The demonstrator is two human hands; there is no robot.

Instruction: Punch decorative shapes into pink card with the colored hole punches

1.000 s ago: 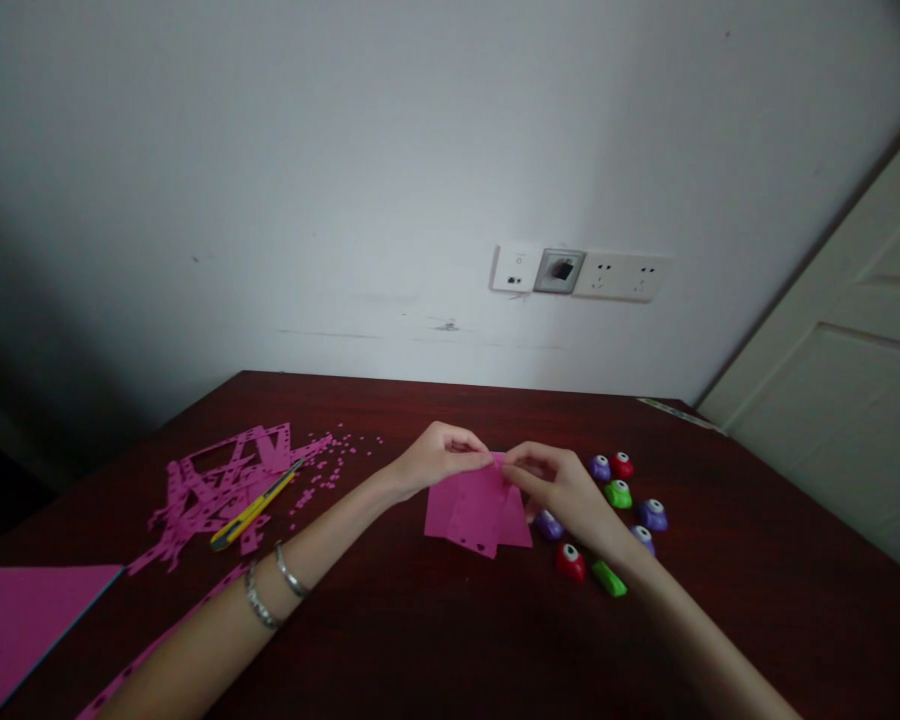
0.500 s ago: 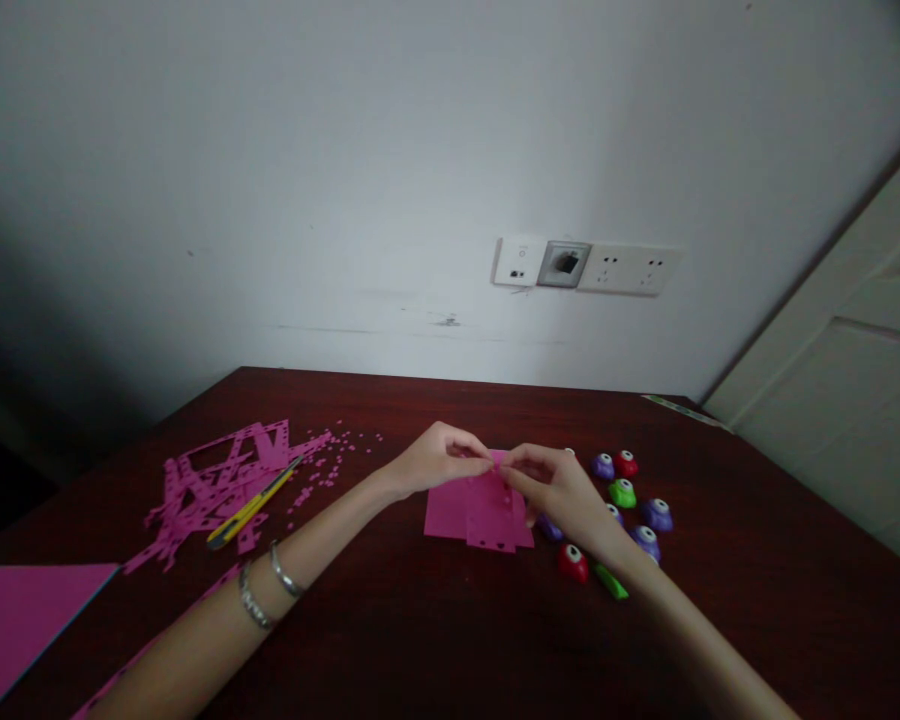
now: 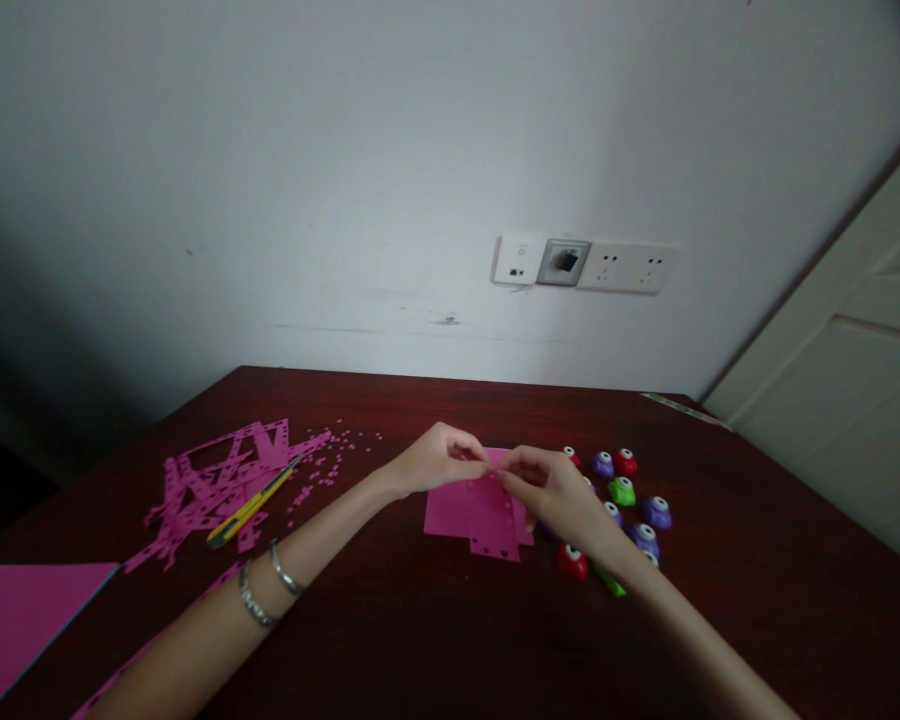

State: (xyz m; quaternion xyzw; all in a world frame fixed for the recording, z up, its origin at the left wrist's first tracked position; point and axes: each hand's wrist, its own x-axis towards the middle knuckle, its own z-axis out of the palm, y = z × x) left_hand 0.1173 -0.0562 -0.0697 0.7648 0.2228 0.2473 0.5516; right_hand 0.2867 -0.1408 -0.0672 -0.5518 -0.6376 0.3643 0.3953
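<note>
My left hand (image 3: pixel 436 460) and my right hand (image 3: pixel 551 487) meet over pink paper pieces (image 3: pixel 474 513) near the middle of the dark wooden table (image 3: pixel 420 620). Both hands pinch the top edge of a pink strip with punched holes, which lies over a larger pink sheet. Two bracelets sit on my left wrist. Several small craft punches (image 3: pixel 621 491) in purple, red and green cluster just right of my right hand.
A heap of punched pink paper strips (image 3: pixel 217 480) and scattered confetti lies at the left, with a yellow utility knife (image 3: pixel 251 505) on it. A pink paper stack (image 3: pixel 22 615) sits at the near left edge. Wall sockets (image 3: pixel 585 265) and a door (image 3: pixel 847 370) stand behind.
The hands stayed pinched together over the pink paper. The holed strip has turned and now lies squarer over the sheet; my right hand shifted slightly left.
</note>
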